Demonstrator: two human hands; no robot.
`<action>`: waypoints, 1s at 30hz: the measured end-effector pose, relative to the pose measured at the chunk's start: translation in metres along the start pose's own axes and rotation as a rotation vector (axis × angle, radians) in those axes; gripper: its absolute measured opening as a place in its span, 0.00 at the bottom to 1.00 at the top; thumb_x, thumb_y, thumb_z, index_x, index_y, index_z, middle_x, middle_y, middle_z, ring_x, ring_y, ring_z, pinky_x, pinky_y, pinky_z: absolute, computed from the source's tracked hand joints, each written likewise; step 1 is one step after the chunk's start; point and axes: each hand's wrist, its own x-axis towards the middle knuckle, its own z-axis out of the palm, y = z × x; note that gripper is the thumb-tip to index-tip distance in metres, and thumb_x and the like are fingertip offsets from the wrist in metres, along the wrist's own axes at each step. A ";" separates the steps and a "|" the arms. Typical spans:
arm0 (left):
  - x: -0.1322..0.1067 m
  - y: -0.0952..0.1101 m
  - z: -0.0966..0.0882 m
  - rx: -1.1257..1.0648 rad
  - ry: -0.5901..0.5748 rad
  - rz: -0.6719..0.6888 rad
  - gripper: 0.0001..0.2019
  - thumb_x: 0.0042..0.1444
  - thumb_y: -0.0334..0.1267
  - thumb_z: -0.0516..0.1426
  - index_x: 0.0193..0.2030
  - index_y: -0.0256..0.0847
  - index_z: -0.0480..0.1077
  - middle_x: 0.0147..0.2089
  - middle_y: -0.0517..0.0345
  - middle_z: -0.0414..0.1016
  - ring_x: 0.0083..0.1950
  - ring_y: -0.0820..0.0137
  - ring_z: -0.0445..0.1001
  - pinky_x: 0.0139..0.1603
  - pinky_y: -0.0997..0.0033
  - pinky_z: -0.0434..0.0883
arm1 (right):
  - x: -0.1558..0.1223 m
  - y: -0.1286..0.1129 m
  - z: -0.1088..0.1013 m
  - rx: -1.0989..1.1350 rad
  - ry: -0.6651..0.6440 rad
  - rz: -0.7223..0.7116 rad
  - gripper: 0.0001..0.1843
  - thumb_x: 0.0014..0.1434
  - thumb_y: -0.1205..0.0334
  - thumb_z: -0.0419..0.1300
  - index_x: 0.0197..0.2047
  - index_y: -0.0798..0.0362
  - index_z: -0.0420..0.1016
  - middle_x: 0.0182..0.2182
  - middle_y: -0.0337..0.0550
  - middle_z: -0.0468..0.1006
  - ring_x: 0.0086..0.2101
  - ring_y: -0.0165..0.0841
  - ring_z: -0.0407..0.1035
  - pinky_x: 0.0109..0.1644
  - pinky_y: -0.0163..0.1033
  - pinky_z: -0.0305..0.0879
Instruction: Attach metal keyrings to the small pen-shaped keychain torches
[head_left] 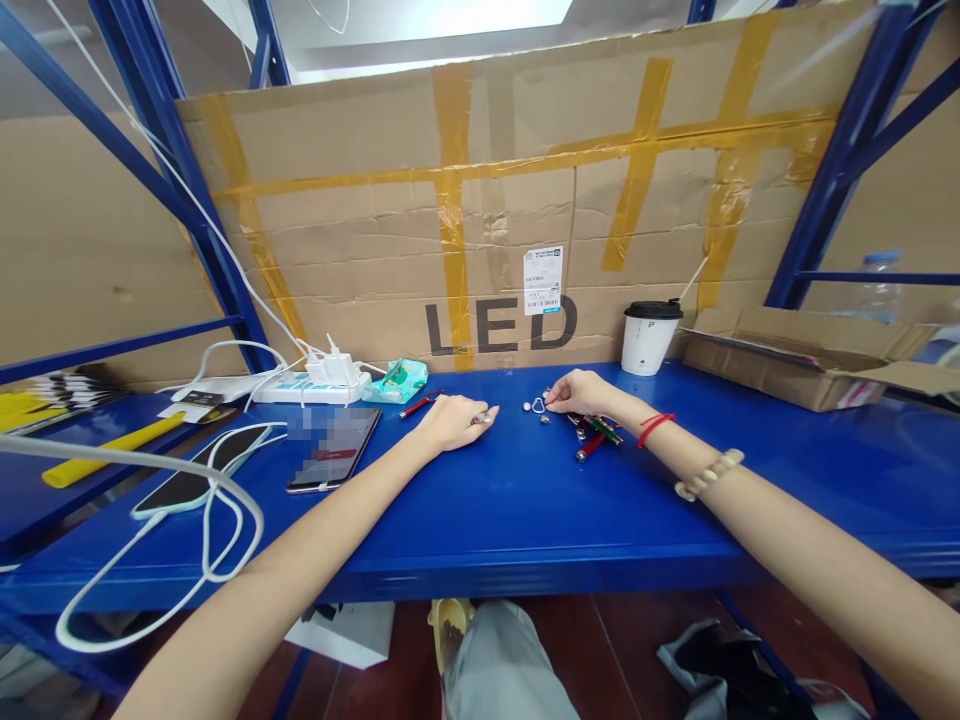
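Observation:
My left hand (455,424) rests on the blue shelf top, its fingers curled round a small shiny metal piece (481,417) too small to name. To the right, my right hand (579,391) reaches down with thumb and fingers pinched at several small silvery metal pieces (538,405); what sits between the fingertips is hidden. Under and beside that hand lie a red stick-like item with a metal end (590,447) and a green one (604,430). Another slim red item (421,404) lies just behind my left hand.
A tablet (337,450), a phone with white cables (206,472) and a power strip (304,387) lie on the left, near a green soft packet (396,381). At the back right stand a lidded paper cup (649,342) and an open cardboard box (795,365).

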 end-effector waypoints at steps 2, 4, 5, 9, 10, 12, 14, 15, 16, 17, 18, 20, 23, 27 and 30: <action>-0.001 0.000 -0.002 -0.026 -0.019 -0.028 0.23 0.61 0.46 0.40 0.22 0.39 0.64 0.25 0.53 0.72 0.28 0.68 0.70 0.26 0.73 0.51 | -0.002 -0.001 -0.001 -0.013 -0.008 -0.004 0.08 0.48 0.61 0.63 0.33 0.53 0.79 0.33 0.39 0.81 0.33 0.32 0.74 0.36 0.31 0.67; -0.001 0.000 -0.003 -0.041 -0.036 -0.037 0.22 0.60 0.46 0.40 0.22 0.40 0.64 0.24 0.54 0.72 0.28 0.68 0.69 0.26 0.72 0.50 | -0.003 -0.002 -0.001 -0.033 -0.006 -0.017 0.08 0.49 0.60 0.63 0.33 0.52 0.79 0.34 0.39 0.81 0.34 0.32 0.74 0.35 0.31 0.66; -0.002 0.000 -0.004 -0.043 -0.042 -0.039 0.22 0.60 0.46 0.40 0.22 0.40 0.63 0.24 0.54 0.71 0.27 0.68 0.69 0.26 0.71 0.50 | -0.003 -0.002 -0.001 -0.052 0.011 -0.023 0.08 0.48 0.60 0.63 0.33 0.52 0.80 0.34 0.40 0.81 0.34 0.32 0.74 0.35 0.32 0.66; -0.002 0.000 -0.004 -0.041 -0.058 -0.028 0.20 0.59 0.44 0.41 0.21 0.39 0.62 0.23 0.54 0.71 0.27 0.68 0.69 0.26 0.70 0.51 | -0.006 -0.010 0.001 -0.141 0.178 -0.057 0.07 0.48 0.59 0.64 0.31 0.52 0.80 0.32 0.41 0.81 0.35 0.35 0.73 0.36 0.34 0.65; -0.001 0.000 -0.004 -0.041 -0.064 -0.024 0.19 0.59 0.43 0.41 0.21 0.39 0.62 0.23 0.54 0.71 0.27 0.67 0.69 0.26 0.70 0.51 | -0.008 -0.015 0.002 -0.125 0.228 -0.092 0.08 0.49 0.59 0.63 0.32 0.52 0.80 0.32 0.41 0.80 0.34 0.34 0.73 0.36 0.35 0.65; 0.000 0.001 -0.004 -0.050 -0.084 -0.023 0.19 0.58 0.42 0.42 0.21 0.40 0.62 0.23 0.53 0.71 0.28 0.66 0.70 0.27 0.70 0.53 | -0.014 -0.029 0.005 -0.018 0.308 -0.211 0.09 0.51 0.56 0.62 0.33 0.51 0.80 0.33 0.40 0.81 0.32 0.33 0.73 0.35 0.34 0.65; 0.001 0.003 -0.004 -0.076 -0.108 -0.048 0.19 0.58 0.42 0.42 0.20 0.40 0.62 0.24 0.53 0.72 0.28 0.66 0.70 0.28 0.71 0.54 | -0.022 -0.046 0.009 0.143 0.339 -0.344 0.12 0.53 0.53 0.60 0.36 0.50 0.80 0.33 0.39 0.80 0.28 0.30 0.72 0.34 0.33 0.65; 0.001 0.004 -0.003 -0.096 -0.117 -0.067 0.19 0.58 0.42 0.42 0.19 0.40 0.62 0.24 0.54 0.72 0.28 0.66 0.70 0.28 0.71 0.54 | -0.026 -0.054 0.012 0.198 0.339 -0.393 0.13 0.53 0.53 0.60 0.36 0.50 0.80 0.33 0.39 0.80 0.28 0.29 0.71 0.33 0.33 0.65; 0.002 0.005 -0.003 -0.117 -0.123 -0.091 0.19 0.57 0.42 0.43 0.19 0.40 0.61 0.24 0.54 0.72 0.28 0.66 0.70 0.28 0.71 0.54 | -0.029 -0.061 0.015 0.230 0.336 -0.436 0.12 0.53 0.53 0.60 0.36 0.50 0.80 0.32 0.39 0.80 0.27 0.29 0.71 0.32 0.33 0.64; 0.002 0.005 -0.003 -0.139 -0.127 -0.117 0.19 0.57 0.42 0.43 0.18 0.40 0.60 0.23 0.54 0.71 0.28 0.65 0.70 0.27 0.71 0.54 | -0.031 -0.065 0.019 0.248 0.328 -0.473 0.12 0.53 0.54 0.60 0.35 0.50 0.80 0.32 0.39 0.80 0.27 0.29 0.70 0.32 0.32 0.64; 0.002 0.006 -0.003 -0.158 -0.129 -0.142 0.19 0.57 0.42 0.44 0.17 0.40 0.59 0.22 0.54 0.71 0.28 0.65 0.71 0.27 0.71 0.54 | -0.033 -0.068 0.022 0.258 0.325 -0.500 0.11 0.53 0.54 0.60 0.34 0.51 0.80 0.32 0.39 0.80 0.27 0.28 0.69 0.31 0.32 0.63; 0.003 0.007 -0.003 -0.183 -0.137 -0.181 0.18 0.56 0.42 0.45 0.16 0.40 0.57 0.22 0.53 0.70 0.29 0.64 0.71 0.27 0.70 0.55 | -0.033 -0.069 0.028 0.275 0.329 -0.533 0.10 0.52 0.56 0.61 0.32 0.51 0.80 0.31 0.40 0.80 0.26 0.28 0.68 0.29 0.33 0.61; 0.003 0.009 -0.004 -0.219 -0.159 -0.218 0.18 0.55 0.41 0.45 0.16 0.40 0.56 0.21 0.54 0.69 0.28 0.64 0.71 0.28 0.70 0.56 | -0.030 -0.064 0.034 0.310 0.342 -0.566 0.09 0.52 0.57 0.62 0.32 0.52 0.80 0.32 0.41 0.79 0.27 0.28 0.68 0.30 0.33 0.62; 0.004 0.015 -0.004 -0.365 -0.152 -0.309 0.18 0.54 0.42 0.45 0.15 0.40 0.55 0.18 0.57 0.65 0.24 0.68 0.67 0.25 0.71 0.54 | -0.029 -0.064 0.035 0.390 0.359 -0.578 0.08 0.52 0.59 0.61 0.33 0.52 0.80 0.33 0.42 0.79 0.30 0.30 0.70 0.34 0.34 0.64; 0.004 0.019 -0.003 -0.550 -0.102 -0.368 0.17 0.54 0.42 0.45 0.16 0.39 0.58 0.17 0.60 0.62 0.21 0.72 0.63 0.24 0.73 0.54 | -0.031 -0.068 0.035 0.465 0.375 -0.562 0.07 0.53 0.61 0.60 0.32 0.51 0.80 0.33 0.42 0.80 0.33 0.32 0.72 0.36 0.35 0.66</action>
